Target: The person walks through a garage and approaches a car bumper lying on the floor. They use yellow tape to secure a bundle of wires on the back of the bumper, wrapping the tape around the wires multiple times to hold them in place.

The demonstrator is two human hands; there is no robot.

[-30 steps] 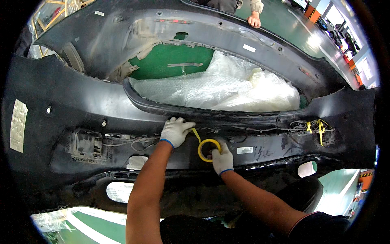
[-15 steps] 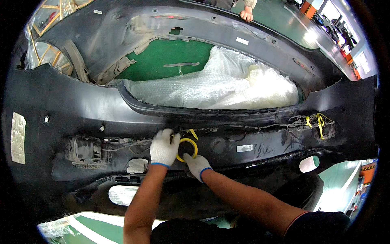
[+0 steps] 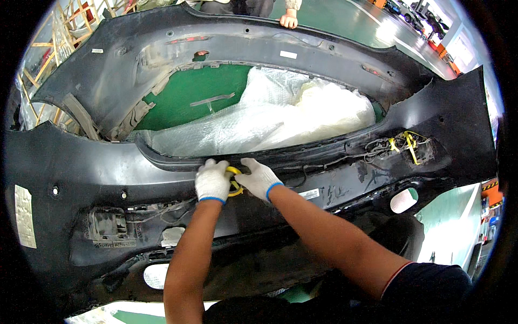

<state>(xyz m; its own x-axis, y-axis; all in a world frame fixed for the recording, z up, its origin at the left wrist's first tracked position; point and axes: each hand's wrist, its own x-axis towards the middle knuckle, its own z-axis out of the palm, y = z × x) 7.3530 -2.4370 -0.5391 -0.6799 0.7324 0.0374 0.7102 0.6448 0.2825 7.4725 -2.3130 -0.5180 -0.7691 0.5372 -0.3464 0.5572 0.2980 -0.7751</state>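
A black car bumper [image 3: 334,197] lies inner side up across the view, a dark wiring harness [image 3: 341,163] running along it. Near its middle, just below the curved edge of the large opening, are my two hands in white knit gloves. A roll of yellow tape [image 3: 234,170] shows between them, partly covered by fingers. My right hand [image 3: 261,179] grips the roll from the right, thumb against it. My left hand [image 3: 211,181] is closed beside the roll over the harness; its fingertips and what they pinch are hidden.
Yellow tape strips [image 3: 411,147] wrap the harness at the right. A black housing [image 3: 110,224] sits at the left. Beyond, clear bubble wrap [image 3: 318,110] lies within a second bumper [image 3: 226,46], and another person's hand [image 3: 289,20] rests on its far edge. Wooden slats [image 3: 46,59] stand far left.
The tape roll and my right hand have moved up toward the opening's edge, closer to my left hand. The view has shifted and tilted, so the bumper appears slanted.
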